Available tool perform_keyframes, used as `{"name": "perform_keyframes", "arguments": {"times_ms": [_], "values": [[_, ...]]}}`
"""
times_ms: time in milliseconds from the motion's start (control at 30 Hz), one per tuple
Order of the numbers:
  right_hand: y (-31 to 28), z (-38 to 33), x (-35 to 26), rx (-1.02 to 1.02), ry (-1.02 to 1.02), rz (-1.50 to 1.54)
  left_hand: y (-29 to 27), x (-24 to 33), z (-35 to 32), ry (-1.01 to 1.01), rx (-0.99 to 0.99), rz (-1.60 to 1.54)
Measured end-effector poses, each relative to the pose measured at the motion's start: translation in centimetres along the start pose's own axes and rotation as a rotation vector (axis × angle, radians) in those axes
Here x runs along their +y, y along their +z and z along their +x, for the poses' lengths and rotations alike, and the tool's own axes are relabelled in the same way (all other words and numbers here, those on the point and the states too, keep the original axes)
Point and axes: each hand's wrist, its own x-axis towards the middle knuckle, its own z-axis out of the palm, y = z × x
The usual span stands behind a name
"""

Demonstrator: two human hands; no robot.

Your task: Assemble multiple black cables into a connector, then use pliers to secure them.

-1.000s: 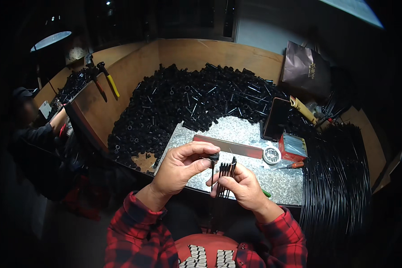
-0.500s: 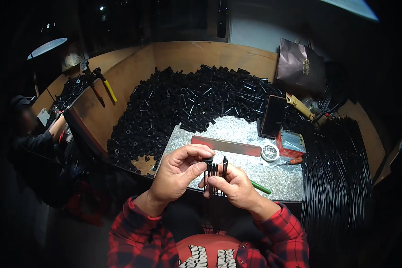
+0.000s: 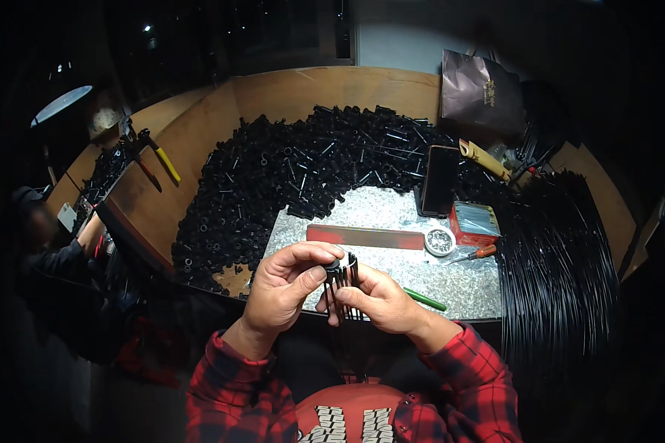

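In front of my chest, my left hand (image 3: pixel 279 292) pinches a small black round part (image 3: pixel 332 265) between thumb and fingers. Several thin black rods (image 3: pixel 340 280) hang side by side from that part. My right hand (image 3: pixel 380 299) is closed around these rods, its thumb pressed on them from the front. A fine wire seems to show at the top of the part, too thin to make out fully. Both hands are just over the near edge of the grey speckled worktop (image 3: pixel 377 207).
A heap of black tubular parts (image 3: pixel 288 162) fills the back and left. On the worktop lie a red-grey bar (image 3: pixel 366 237), round dish (image 3: pixel 440 241), red box (image 3: pixel 474 224), orange-handled screwdriver (image 3: pixel 482 252), green stick (image 3: pixel 424 298) and propped phone (image 3: pixel 439 179). Long black rods (image 3: pixel 558 273) drape right. Another person sits left.
The rods between my hands now form a closer fan around the round part; the one that stood apart is drawn in. Both hands keep their hold. The whole view has shifted slightly.
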Motion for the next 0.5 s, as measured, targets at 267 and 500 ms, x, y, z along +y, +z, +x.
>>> {"name": "perform_keyframes", "arguments": {"times_ms": [267,500], "values": [[-0.1,0.3,-0.3,-0.098,0.015,0.172,-1.2,-0.5,-0.3,0.028,-0.146,-0.115],[-0.6,0.2,-0.6,-0.12,0.02,0.163,0.0,0.0,0.1,0.012,-0.039,-0.002]]}}
